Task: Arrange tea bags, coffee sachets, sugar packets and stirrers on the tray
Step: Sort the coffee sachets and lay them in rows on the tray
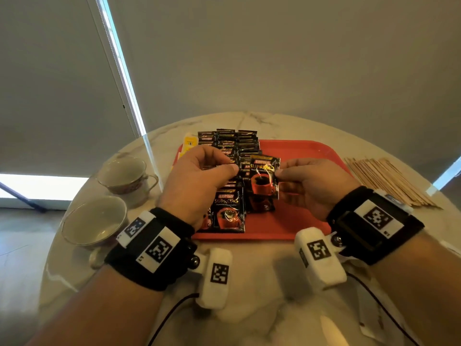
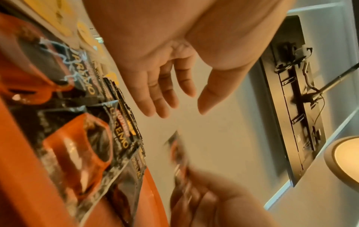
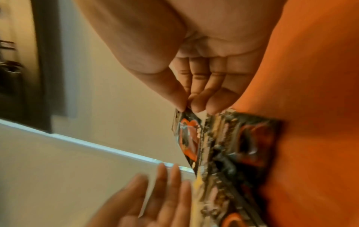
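Head view: the right hand (image 1: pixel 313 186) pinches one black coffee sachet (image 1: pixel 264 177) by its right edge, held up above the middle of the red tray (image 1: pixel 299 151). The left hand (image 1: pixel 199 181) hovers just beside it with nothing in it. More coffee sachets (image 1: pixel 230 208) lie in overlapping rows along the tray's left side, running past its far edge. Wooden stirrers (image 1: pixel 389 182) sit in a pile off the tray's right edge, yellow packets (image 1: pixel 189 143) off its far left corner, and two cups (image 1: pixel 124 174) near the table's left edge.

Left wrist view: the left hand's fingers (image 2: pixel 155 98) are loose and spread, holding nothing, above the sachets on the tray.

Right wrist view: thumb and fingers (image 3: pixel 204 101) are pressed together on the sachet's edge, pretty blurry though.
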Tool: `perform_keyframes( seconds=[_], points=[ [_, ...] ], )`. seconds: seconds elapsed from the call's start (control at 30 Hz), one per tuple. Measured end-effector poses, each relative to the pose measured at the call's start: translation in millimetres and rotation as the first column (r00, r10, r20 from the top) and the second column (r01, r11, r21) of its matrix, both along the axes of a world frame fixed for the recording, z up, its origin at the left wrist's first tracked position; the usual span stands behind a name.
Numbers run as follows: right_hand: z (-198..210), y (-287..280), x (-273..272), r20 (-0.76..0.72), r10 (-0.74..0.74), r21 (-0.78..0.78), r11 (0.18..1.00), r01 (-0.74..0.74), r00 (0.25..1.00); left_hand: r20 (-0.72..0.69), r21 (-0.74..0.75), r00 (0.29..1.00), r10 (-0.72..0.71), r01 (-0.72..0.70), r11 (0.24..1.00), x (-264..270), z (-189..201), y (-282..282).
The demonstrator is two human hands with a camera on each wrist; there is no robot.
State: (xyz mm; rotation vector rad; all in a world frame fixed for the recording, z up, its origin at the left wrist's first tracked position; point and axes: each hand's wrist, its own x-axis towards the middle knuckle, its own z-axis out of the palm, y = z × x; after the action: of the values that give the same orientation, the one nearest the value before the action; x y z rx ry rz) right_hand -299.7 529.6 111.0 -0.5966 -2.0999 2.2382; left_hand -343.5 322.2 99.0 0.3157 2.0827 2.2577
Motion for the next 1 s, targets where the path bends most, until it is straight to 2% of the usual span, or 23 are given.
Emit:
perform_keyframes(
  seconds=[0.1, 0.2, 0.43, 0.57, 0.8, 1.0],
  points=[
    [-12.7, 4.4, 3.7, 0.142, 0.036, 0.072, 0.996, -0.047, 0.989, 0.048, 0.033, 0.998, 0.044, -0.046, 0.998, -1.9, 1.6, -2.0],
    [-19.3, 4.5, 0.8, 0.198, 0.053, 0.121, 0.990, -0.078, 0.979, 0.083, 0.033, 0.995, 0.052, -0.055, 0.998, -0.5, 3.9, 0.3],
    [-16.8, -1.7, -2.3, 0.204, 0.011, 0.201, 0.978, -0.053, 0.979, 0.153, 0.097, 0.988, 0.023, -0.039, 0.995, 0.7, 8.4, -0.7],
    [-21.0, -0.7, 2.9, 0.173, -0.054, 0.198, 0.980, 0.019, 0.983, 0.167, 0.106, 0.986, 0.029, -0.048, 0.993, -0.1, 9.5, -1.0],
    [-19.9, -6.1, 10.0, 0.175, -0.018, 0.164, 0.986, -0.012, 0.984, 0.144, 0.074, 0.989, 0.043, -0.054, 0.996, -1.7, 5.9, -0.9],
    [-19.0, -6.8, 12.3, 0.140, -0.045, 0.132, 0.991, 0.027, 0.989, 0.157, 0.083, 0.986, 0.050, -0.063, 0.995, -6.5, 2.6, -3.6]
  ],
)
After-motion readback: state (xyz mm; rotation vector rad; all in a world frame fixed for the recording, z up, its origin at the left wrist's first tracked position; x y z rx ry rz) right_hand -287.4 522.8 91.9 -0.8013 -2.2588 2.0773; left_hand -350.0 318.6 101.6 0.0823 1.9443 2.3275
